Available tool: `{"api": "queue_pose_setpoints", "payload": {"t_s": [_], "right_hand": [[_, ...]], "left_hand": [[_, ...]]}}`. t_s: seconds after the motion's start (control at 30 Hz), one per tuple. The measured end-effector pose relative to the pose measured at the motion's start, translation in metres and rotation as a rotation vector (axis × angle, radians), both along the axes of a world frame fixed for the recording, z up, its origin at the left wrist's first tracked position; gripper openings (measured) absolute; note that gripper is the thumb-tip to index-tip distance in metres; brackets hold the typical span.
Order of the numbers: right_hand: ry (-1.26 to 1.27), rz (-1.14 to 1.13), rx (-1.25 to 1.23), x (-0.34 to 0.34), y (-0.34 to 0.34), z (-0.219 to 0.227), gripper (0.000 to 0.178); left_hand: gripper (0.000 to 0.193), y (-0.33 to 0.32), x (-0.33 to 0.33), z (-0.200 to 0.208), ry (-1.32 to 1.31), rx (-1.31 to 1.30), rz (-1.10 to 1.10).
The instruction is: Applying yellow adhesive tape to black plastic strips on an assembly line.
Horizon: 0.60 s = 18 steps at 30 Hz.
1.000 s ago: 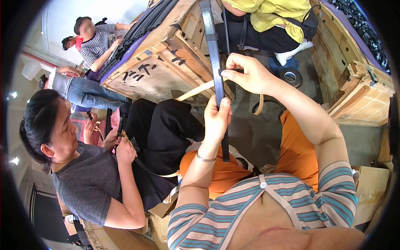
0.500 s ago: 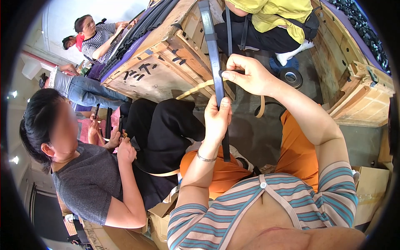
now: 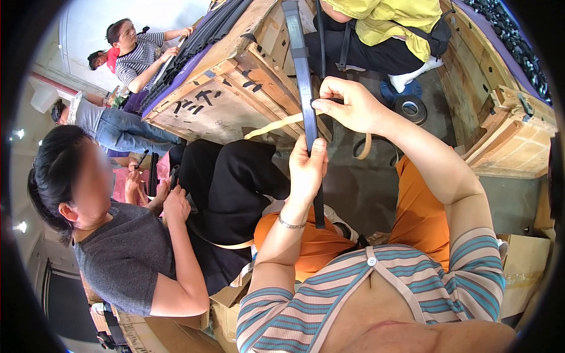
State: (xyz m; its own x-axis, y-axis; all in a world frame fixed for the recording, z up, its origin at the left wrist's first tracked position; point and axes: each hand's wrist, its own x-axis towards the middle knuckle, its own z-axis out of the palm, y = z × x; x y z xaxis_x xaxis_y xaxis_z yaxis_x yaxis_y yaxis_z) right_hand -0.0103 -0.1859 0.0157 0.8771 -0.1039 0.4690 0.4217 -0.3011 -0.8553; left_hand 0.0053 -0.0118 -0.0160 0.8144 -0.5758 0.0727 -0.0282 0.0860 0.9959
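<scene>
My left hand [image 3: 309, 159] is closed around the lower part of a long, flat black bar [image 3: 305, 82], which stands nearly upright in front of me. My right hand [image 3: 353, 109] is pinched at the bar's right edge, beside a small dark spot; what lies between thumb and finger is too small to make out. A narrow tan strip [image 3: 273, 126] sticks out to the left of the bar at that height. Below my right hand hangs a curled length of tan strip [image 3: 368, 144]; whether the two are one piece is hidden.
A wooden crate [image 3: 206, 112] piled with black bars [image 3: 203, 44] stands ahead left, another crate [image 3: 506, 135] at right. A co-worker in grey [image 3: 123, 253] sits close on my left; a person in yellow [image 3: 400, 29] sits ahead. Black tape rolls [image 3: 410, 110] lie on the floor.
The tan strip's left end has shifted slightly left, and its hanging curl has moved left. My hands and the bar have barely moved. The co-worker's hands on my left have shifted slightly.
</scene>
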Motion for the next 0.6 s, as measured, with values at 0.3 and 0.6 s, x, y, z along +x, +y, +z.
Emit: {"api": "queue_pose_setpoints", "payload": {"t_s": [0.3, 0.6], "right_hand": [[0.022, -0.095, -0.059, 0.004, 0.002, -0.001, 0.023], [0.074, 0.010, 0.083, -0.006, -0.016, 0.007, 0.021]], "left_hand": [[0.020, -0.005, 0.002, -0.007, -0.177, 0.036, 0.083], [0.018, 0.008, 0.012, 0.006, -0.046, -0.245, -0.043]]}}
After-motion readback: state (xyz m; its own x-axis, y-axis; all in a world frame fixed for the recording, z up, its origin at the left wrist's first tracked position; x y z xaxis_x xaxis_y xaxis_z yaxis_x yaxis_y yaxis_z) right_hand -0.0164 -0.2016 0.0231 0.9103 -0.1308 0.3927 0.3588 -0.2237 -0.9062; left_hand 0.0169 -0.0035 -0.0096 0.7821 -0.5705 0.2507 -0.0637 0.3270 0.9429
